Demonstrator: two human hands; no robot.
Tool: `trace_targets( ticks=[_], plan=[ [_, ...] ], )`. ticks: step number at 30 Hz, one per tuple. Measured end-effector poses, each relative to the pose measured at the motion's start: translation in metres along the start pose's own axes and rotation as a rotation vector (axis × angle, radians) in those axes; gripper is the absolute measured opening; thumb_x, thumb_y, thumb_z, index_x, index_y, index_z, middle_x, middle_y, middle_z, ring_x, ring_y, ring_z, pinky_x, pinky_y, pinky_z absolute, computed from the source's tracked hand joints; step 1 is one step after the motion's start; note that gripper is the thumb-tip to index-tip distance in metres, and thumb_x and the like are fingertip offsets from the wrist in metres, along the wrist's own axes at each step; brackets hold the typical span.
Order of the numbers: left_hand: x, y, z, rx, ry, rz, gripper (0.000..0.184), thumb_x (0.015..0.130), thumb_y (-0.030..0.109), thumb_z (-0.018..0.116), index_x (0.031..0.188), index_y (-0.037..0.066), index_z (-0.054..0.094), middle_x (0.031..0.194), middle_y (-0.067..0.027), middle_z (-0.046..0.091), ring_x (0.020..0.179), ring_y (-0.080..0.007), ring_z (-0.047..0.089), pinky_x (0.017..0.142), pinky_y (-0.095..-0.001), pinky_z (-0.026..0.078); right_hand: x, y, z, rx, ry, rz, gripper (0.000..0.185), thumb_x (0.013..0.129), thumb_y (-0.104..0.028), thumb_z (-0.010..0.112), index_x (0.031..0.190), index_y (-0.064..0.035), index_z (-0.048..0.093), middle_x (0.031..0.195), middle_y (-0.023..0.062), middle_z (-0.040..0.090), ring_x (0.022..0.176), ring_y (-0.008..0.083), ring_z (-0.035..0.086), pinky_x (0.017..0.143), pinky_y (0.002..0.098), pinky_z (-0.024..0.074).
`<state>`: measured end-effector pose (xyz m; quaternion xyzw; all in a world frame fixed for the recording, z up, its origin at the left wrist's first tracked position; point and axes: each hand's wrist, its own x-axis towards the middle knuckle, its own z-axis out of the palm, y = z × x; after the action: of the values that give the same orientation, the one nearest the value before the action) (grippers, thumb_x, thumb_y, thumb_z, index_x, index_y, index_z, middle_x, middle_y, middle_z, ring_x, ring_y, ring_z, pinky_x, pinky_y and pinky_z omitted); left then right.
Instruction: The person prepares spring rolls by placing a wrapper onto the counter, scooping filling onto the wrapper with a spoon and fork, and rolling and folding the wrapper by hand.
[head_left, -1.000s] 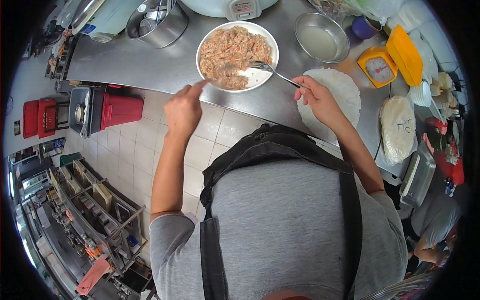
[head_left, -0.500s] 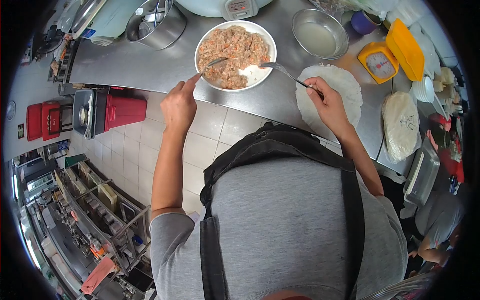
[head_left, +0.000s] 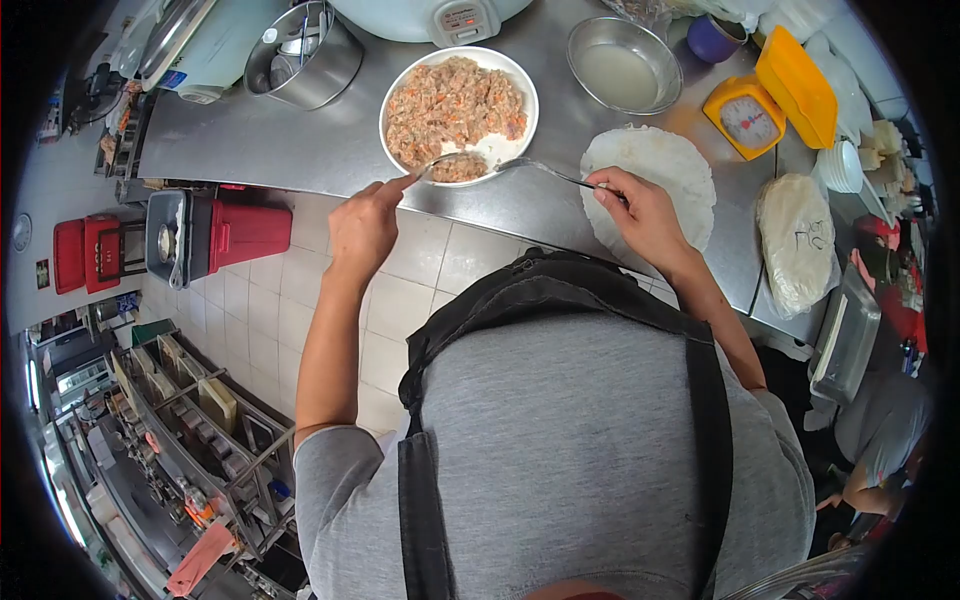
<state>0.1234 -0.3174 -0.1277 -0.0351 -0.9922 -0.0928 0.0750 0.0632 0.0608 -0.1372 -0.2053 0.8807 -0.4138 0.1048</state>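
Observation:
My left hand [head_left: 364, 228] is closed on a spoon [head_left: 441, 161], whose bowl lies at a small clump of filling near the front rim of the white plate [head_left: 384, 130]. Most of the orange-flecked minced filling [head_left: 455, 100] is heaped on the plate's back half, with a bare white strip in front. My right hand [head_left: 643, 215] grips the dark handle of what looks like a fork [head_left: 545, 168]; its tip reaches the plate's front right rim. Under and beyond that hand, a round white dough sheet [head_left: 670, 170] lies flat on the counter.
On the steel counter [head_left: 320, 150] stand a metal pot [head_left: 335, 75], a bowl of cloudy liquid [head_left: 620, 75], a purple cup [head_left: 712, 38] and a yellow scale [head_left: 745, 120]. A wrapped white stack [head_left: 795, 235] lies right. Another person's arm [head_left: 868, 490] shows at lower right.
The spoon has moved down from the filling's middle to the small clump at the front rim. The fork has shifted slightly left and down. The view has shifted a little.

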Motion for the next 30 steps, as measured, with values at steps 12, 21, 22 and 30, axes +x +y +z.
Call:
trace_targets(
  ticks=[12,21,22,30],
  plan=[
    [0.012,-0.004,-0.004,-0.047,0.016,-0.057,0.035,0.094,0.007,0.060,0.120,0.024,0.075,0.093,-0.0079,0.076,0.083,-0.0286,0.073,0.070,-0.0414,0.056,0.000,-0.001,0.005,0.005,-0.070,0.038,0.020,0.100,-0.019,0.062,0.117,-0.0089,0.066,0.102,0.0134,0.073,0.083,0.0306,0.070,0.076,0.0403,0.0532],
    [0.020,-0.018,-0.005,-0.144,-0.099,-0.005,0.029,0.095,0.010,0.064,0.116,0.025,0.077,0.089,-0.0083,0.075,0.083,-0.0301,0.072,0.071,-0.0437,0.056,-0.002,0.000,0.016,-0.004,-0.078,-0.016,0.018,0.101,-0.019,0.060,0.115,-0.0095,0.066,0.101,0.0142,0.073,0.091,0.0340,0.069,0.078,0.0422,0.0519],
    [0.020,-0.024,-0.009,-0.180,-0.038,-0.054,0.027,0.096,0.013,0.065,0.116,0.027,0.078,0.092,-0.0105,0.076,0.083,-0.0324,0.072,0.073,-0.0438,0.056,-0.002,0.000,0.018,-0.001,-0.083,-0.023,0.018,0.101,-0.020,0.060,0.115,-0.0096,0.066,0.100,0.0144,0.073,0.091,0.0341,0.069,0.078,0.0425,0.0518],
    [0.023,-0.026,0.011,-0.535,-0.376,-0.314,0.022,0.100,0.016,0.065,0.118,0.015,0.078,0.075,-0.0024,0.068,0.068,-0.0144,0.057,0.066,-0.0324,0.046,0.006,0.001,0.028,-0.044,-0.055,-0.127,0.017,0.101,-0.018,0.060,0.114,-0.0105,0.066,0.098,0.0151,0.073,0.090,0.0351,0.069,0.077,0.0447,0.0518]
  ],
)
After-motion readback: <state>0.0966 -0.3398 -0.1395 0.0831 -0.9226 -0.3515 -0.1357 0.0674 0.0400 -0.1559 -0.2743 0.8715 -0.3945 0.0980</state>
